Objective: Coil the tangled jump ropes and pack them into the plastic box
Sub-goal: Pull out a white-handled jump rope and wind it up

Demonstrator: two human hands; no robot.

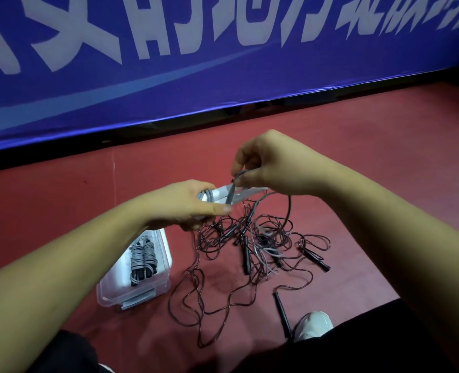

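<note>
Red floor: left hand clamped round white jump-rope handles, right hand pinching their grey cord above tangled dark ropes.

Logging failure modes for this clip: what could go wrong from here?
1. The grey cord pinched by the right hand seems to trail into the tangled pile; pulling may tighten knots or drag the whole pile along.
2. Only the left hand holds the turns on the white handles; a slip could unwind them.
3. A black handle lies by the white shoe; a foot shift might kick or snag it.
</note>
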